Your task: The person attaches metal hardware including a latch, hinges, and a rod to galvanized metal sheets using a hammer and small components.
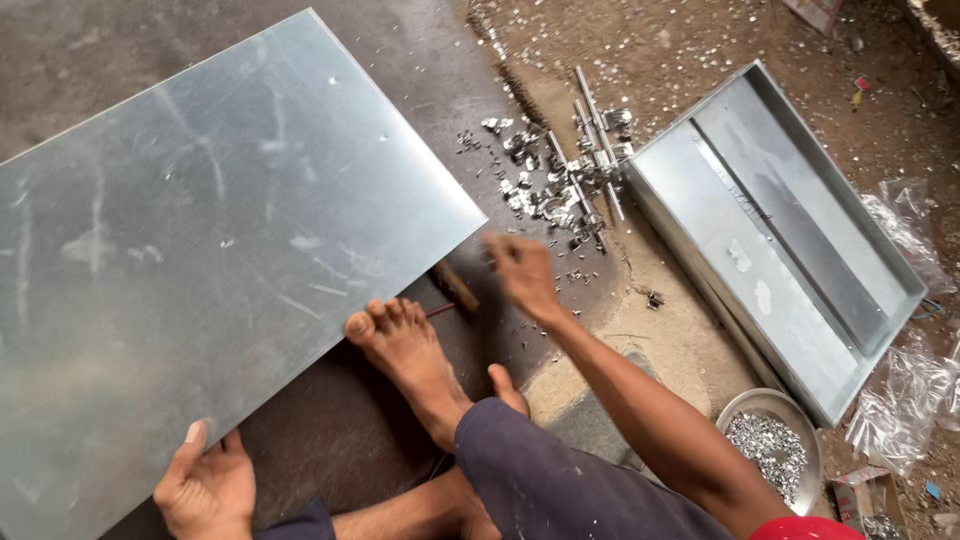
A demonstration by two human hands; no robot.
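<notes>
Left hand (pixel 205 487): nearest the camera, at the bottom edge; fingers curled over the near edge of the metal sheet, thumb on top, gripping it.
Metal sheet (pixel 200 240): largest thing in view; flat, grey, scuffed, lay tilted across the left half of the floor, near corner just beside the bare foot.
Metal tray (pixel 770 235): long, shallow, rectangular, with folded walls; lay on the dirt floor at right, well apart from the sheet.
Bare foot (pixel 405 345): toes touched the sheet's lower edge, sole on the dark floor.
Right hand (pixel 522 275): blurred, reached out over the floor beyond the sheet's corner; fingers seemed loosely bent, but held object or pinch could not be told.
Bowl (pixel 772 450): round, metal, filled with small shiny pieces; stood just beside the tray's near corner.
Metal strips and clips (pixel 575 175): scattered heap between sheet and tray, near the right hand.
Wooden handle (pixel 455 285): stuck out from under the sheet's corner, just left of the right hand.
</notes>
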